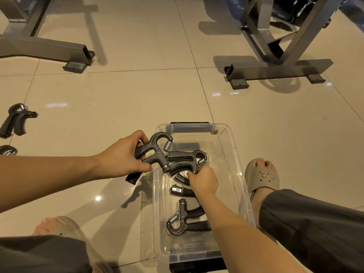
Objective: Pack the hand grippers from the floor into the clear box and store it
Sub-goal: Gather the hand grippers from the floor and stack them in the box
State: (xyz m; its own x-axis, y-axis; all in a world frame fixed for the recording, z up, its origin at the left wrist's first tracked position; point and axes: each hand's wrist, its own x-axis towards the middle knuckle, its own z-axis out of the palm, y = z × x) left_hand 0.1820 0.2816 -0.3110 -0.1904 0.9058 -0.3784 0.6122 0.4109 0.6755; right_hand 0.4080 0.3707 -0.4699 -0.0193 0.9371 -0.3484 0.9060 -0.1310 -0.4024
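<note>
The tiled floor (pixel 137 95) spreads wide under grey metal frames (pixel 275 69). Down by a sandal (pixel 262 178) sits the clear box (pixel 226 154), open-topped. The left hand (pixel 122 156) clutches a black gripper (pixel 155 148) over the box's left rim. The right hand (pixel 204 181), down inside the box, has its fingers curled round a second gripper (pixel 185 162). A third gripper (pixel 184 219) lies in the box's near end, and a loose gripper (pixel 16 120) lies on the floor, far left, with part of another just below it.
</note>
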